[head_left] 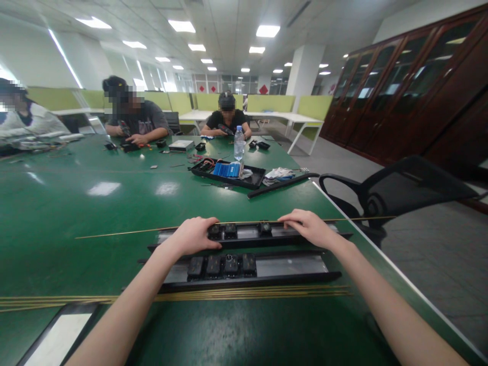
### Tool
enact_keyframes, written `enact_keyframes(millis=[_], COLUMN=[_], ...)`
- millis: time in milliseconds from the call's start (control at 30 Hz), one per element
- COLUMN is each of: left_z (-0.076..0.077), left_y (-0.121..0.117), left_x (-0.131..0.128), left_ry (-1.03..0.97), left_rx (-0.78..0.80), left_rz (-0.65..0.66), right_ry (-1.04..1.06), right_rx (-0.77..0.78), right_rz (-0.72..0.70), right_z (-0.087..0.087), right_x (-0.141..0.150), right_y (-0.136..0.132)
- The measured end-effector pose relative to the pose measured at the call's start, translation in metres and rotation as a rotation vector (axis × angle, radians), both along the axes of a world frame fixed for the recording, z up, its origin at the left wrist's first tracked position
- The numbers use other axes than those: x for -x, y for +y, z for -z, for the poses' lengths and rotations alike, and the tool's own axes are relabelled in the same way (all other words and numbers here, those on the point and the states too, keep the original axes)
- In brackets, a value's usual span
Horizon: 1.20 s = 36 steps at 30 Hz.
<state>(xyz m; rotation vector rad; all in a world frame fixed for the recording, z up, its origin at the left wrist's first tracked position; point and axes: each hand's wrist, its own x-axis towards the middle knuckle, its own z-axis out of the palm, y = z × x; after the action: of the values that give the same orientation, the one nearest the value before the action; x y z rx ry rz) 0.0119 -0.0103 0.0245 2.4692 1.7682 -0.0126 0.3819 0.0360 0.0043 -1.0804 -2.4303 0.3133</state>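
At the table's [125, 198] near side, close to its right edge, our left hand [194, 235] curves half open across a far channel [263, 241], thumb at the near wall; how firmly it grips, we cannot tell. Our right hand [307, 227] pinches a thin rod [125, 233] that runs along the channel and out past the table's right edge. Between our hands we count three black blocks [265, 229] in that channel. In the near channel [290, 265], just in front, four larger blocks [213, 266] sit toward the left, the metal floor bare to the right. Toward the table's far right corner, we see an open tray [260, 178] holding blue pieces [226, 169], a clear bottle [238, 145] by its back rim.
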Motion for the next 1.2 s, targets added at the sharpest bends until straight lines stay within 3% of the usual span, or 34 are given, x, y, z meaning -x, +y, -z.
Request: enact_keyframes(millis=[1200], left_z=[0.005], left_y=[0.002], left_x=[0.003], left_ry=[-0.029], left_rx=[-0.030], left_rz=[0.037], right_ry=[-0.036], right_rx=[0.075], right_rz=[0.029], right_z=[0.000], right_x=[-0.011], right_y=[0.003])
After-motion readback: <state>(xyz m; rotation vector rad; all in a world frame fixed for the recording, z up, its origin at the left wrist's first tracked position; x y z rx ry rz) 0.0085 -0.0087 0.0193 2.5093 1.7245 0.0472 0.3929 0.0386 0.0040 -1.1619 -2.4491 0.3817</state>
